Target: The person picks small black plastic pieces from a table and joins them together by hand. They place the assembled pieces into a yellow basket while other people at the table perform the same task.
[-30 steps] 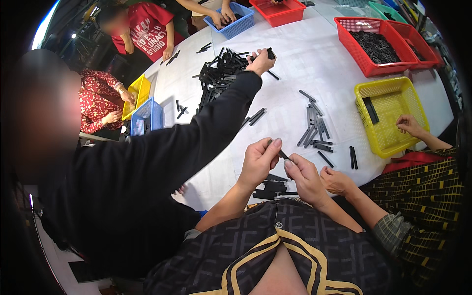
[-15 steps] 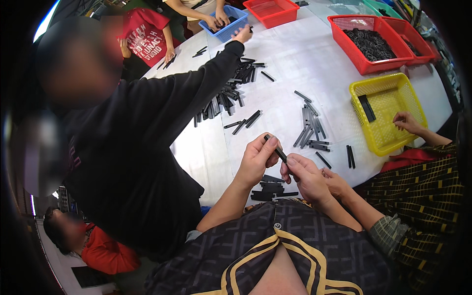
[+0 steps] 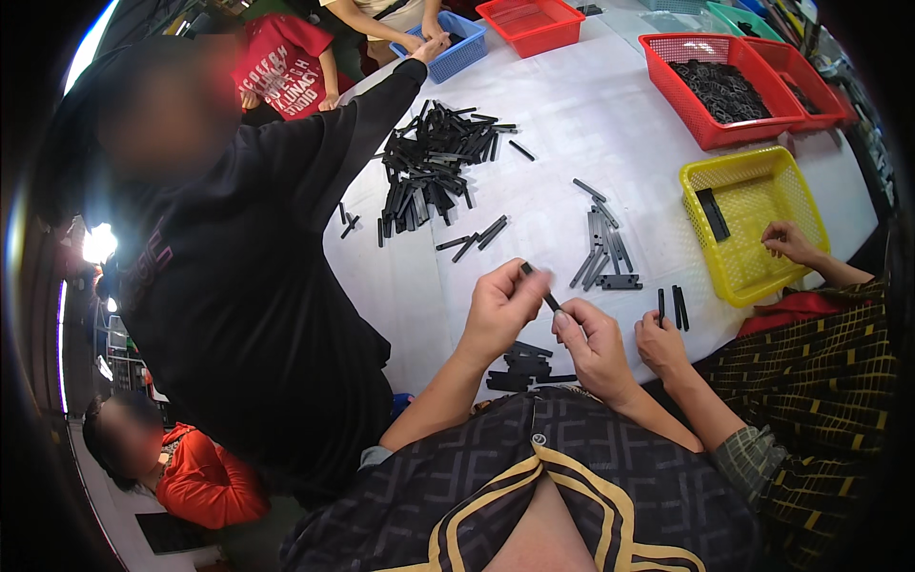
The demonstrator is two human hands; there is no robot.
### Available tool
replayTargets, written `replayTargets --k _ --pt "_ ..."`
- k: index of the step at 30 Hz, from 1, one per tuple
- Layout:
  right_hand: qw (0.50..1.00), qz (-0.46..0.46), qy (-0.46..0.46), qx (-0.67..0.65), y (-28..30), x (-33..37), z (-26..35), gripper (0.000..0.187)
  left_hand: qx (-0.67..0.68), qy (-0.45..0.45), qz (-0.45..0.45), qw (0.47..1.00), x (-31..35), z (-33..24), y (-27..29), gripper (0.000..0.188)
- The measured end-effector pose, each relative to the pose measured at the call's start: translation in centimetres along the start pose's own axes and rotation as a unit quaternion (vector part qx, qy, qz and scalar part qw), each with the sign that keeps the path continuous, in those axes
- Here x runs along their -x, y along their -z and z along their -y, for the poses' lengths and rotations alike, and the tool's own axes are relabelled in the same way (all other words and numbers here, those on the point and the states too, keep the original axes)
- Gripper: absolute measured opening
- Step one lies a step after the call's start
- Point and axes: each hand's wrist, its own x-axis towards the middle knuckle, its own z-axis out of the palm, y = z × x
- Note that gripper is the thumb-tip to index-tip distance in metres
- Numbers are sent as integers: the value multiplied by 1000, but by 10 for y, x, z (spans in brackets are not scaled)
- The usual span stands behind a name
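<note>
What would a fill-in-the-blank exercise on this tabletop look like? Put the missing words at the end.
The left grip and right grip hold the same ____ strip. The tabletop is ____. Looped black parts heap up in the ____ basket just beyond the yellow basket.

Missing words: black; white; red.

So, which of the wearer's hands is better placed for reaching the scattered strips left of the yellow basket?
Probably the right hand: it is nearer the scattered strips. Both hands grip one black strip, so the left hand may have to hold it alone.
</note>
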Motion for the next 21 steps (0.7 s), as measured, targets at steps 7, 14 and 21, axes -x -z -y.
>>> replayTargets --k 7,14,21 --pt "994 -26 69 81 0 -3 12 14 -18 28 30 999 -1 -8 8 38" --pt "989 -34 92 107 -3 -3 20 13 -11 -40 68 997 2 -13 10 37" --pt "998 -14 53 7 -5 -6 26 16 28 -59 141 988 8 -6 9 22"
